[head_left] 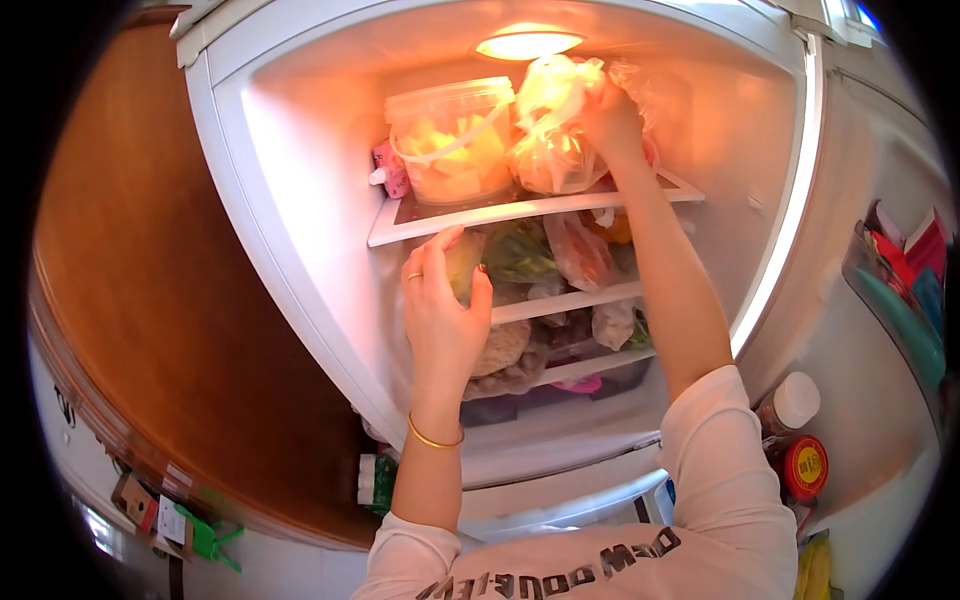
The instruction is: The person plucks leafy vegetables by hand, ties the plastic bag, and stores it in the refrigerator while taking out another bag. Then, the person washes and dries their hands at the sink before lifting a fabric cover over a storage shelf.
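Note:
My right hand [610, 115] reaches onto the top shelf of an open fridge, its fingers closed on a clear plastic bag [555, 150] with food inside. Just left of that bag stands a lidded plastic bucket [460, 165] with pale yellow chunks and a white handle. My left hand [445, 300], a ring on one finger and a gold bracelet at the wrist, is raised with fingers apart, fingertips right at the front edge of the top shelf [480, 220]. Bagged leafy greens [525, 252] lie behind it on the shelf below.
A pink package [391, 170] sits left of the bucket, under a bright lamp [530, 44]. Lower shelves hold more bagged food [615, 325]. On the right, the fridge door carries jars [805, 467] and a bin [905, 300]. A brown wooden panel [180, 300] stands close on the left.

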{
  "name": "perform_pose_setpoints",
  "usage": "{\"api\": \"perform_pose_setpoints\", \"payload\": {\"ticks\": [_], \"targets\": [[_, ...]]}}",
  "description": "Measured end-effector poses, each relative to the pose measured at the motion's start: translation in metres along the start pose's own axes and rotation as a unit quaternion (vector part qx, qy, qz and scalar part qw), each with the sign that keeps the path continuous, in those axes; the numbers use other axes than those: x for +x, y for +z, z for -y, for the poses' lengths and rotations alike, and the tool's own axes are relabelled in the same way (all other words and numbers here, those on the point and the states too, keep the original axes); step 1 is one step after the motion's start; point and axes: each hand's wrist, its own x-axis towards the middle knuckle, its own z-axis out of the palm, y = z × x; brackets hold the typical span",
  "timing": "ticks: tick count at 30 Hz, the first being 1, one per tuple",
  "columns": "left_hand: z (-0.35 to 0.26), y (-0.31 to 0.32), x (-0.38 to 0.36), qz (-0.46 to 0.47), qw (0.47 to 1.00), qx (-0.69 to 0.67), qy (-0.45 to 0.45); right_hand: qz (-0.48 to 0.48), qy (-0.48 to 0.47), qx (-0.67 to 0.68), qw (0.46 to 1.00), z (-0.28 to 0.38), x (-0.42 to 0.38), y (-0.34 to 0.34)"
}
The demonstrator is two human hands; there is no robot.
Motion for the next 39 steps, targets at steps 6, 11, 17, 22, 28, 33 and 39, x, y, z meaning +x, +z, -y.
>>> {"api": "perform_pose_setpoints", "payload": {"ticks": [6, 11, 17, 22, 28, 33, 39], "targets": [[-0.008, 0.014, -0.003, 0.016, 1.0, -0.016, 0.022, 0.01, -0.079, -0.224, 0.971, 0.037, -0.043, -0.01], [-0.024, 0.035, -0.004, 0.032, 0.998, -0.036, 0.047, -0.001, -0.117, -0.259, 0.959, 0.048, -0.062, -0.003], [-0.033, 0.044, -0.007, 0.044, 0.996, -0.043, 0.066, 0.073, -0.083, -0.272, 0.956, 0.041, -0.073, -0.009], [-0.033, 0.04, -0.01, 0.061, 0.995, -0.036, 0.069, 0.044, -0.103, -0.268, 0.957, 0.019, -0.081, -0.006], [-0.027, 0.023, -0.018, 0.092, 0.994, -0.036, 0.05, 0.176, -0.036, -0.139, 0.974, 0.027, -0.074, -0.036], [-0.023, 0.012, -0.019, 0.074, 0.995, -0.036, 0.061, 0.252, 0.094, 0.151, 0.951, 0.038, -0.062, -0.108], [-0.038, 0.013, -0.011, 0.05, 0.987, -0.025, 0.15, -0.072, 0.009, -0.078, 0.994, -0.047, -0.008, -0.084]]}}
